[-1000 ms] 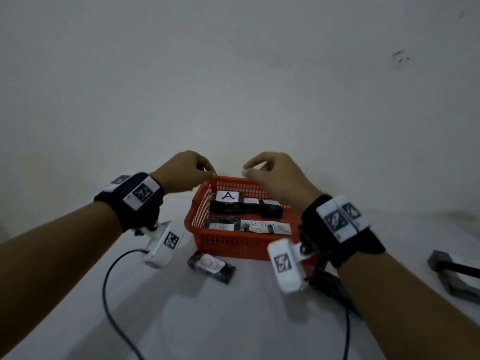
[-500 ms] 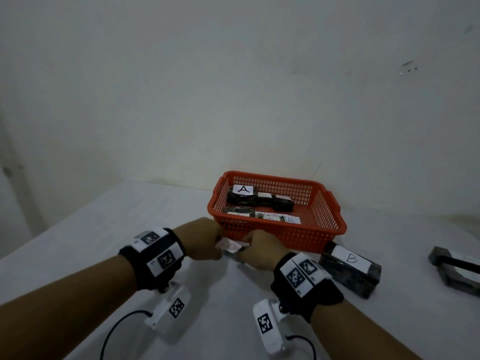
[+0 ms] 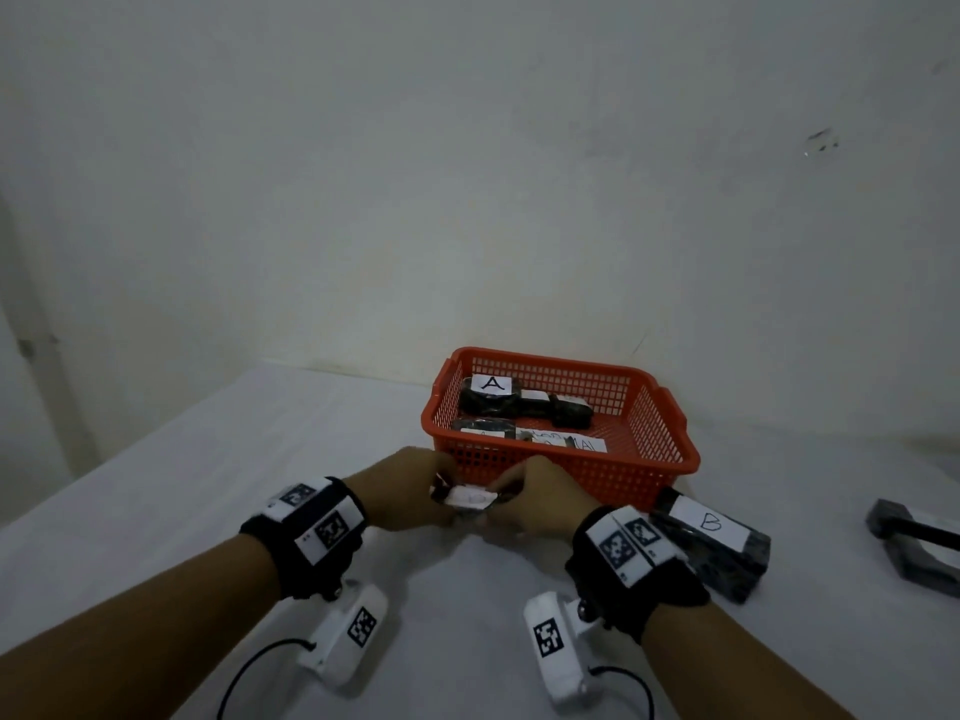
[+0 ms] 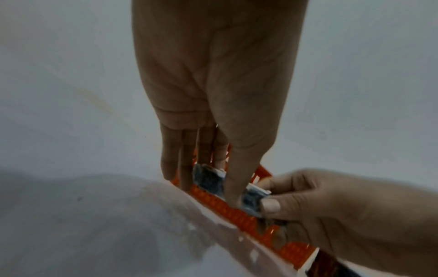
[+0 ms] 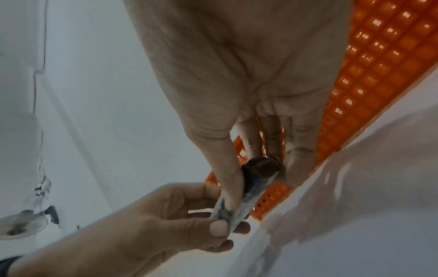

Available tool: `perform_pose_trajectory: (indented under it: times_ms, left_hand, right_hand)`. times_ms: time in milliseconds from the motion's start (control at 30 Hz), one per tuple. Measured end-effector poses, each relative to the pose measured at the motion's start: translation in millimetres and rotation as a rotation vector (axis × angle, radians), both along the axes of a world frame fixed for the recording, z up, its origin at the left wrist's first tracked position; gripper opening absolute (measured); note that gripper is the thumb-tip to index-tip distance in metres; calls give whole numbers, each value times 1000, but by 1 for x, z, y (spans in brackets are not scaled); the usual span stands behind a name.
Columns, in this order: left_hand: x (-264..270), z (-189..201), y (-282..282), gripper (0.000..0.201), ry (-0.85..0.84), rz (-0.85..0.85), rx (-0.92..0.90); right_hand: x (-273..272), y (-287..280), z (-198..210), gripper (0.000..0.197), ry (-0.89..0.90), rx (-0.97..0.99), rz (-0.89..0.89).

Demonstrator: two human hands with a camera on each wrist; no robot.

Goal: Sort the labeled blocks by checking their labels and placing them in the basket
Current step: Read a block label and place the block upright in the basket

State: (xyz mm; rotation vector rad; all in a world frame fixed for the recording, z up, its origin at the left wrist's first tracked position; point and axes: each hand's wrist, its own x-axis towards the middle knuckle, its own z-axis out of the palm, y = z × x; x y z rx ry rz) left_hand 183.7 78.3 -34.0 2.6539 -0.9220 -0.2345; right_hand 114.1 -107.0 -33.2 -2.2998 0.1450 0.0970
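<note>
1. The held block was a small dark, mottled grey-black bar with a white paper label on its upper face. The mark on that label was too faint to read.
2. It sat just in front of the near wall of the orange basket, raised a little above the white table, one end in each hand.
3. The left hand pinched the block's left end, its thumb on the near side and its fingers curled behind.
4. The right hand gripped the right end in the same way, thumb toward the person and fingers wrapped over the far side.
5. In the left wrist view the block showed a speckled grey end face with a white paper edge, set against the basket's mesh.
6. In the right wrist view the block looked rounded and dark at its far end and paler grey nearer the left thumb.
7. Inside the basket lay a dark block with an "A" label, another dark block beside it, and a white paper strip whose writing was only partly legible.
8. A larger speckled block labelled "B" lay on the table just right of the right wrist, close to the basket's near right corner.
9. A grey metal object lay at the far right edge of the table, well apart from the hands.
</note>
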Motion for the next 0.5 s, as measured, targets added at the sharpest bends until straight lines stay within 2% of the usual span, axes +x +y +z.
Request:
perform_pose_trajectory:
  times_ms: [133,233,300,400,500]
  left_hand:
    - [-2,17,6,34,143,28,-275]
    - [-8,24,1,40,185,23,-461]
    - [-15,27,-6,44,216,3,-583]
    - [-25,25,-19,39,294,-19,-792]
    - [-31,20,-34,35,308,-14,-887]
  right_hand:
    - [-11,-22,14,21,-90,134,54]
    - [-21,-34,16,20,-178,282,52]
    - [-28,-42,14,25,-247,367,28]
    - [-35,-55,9,33,-325,444,-14]
    - [-41,-68,6,40,-358,459,-5]
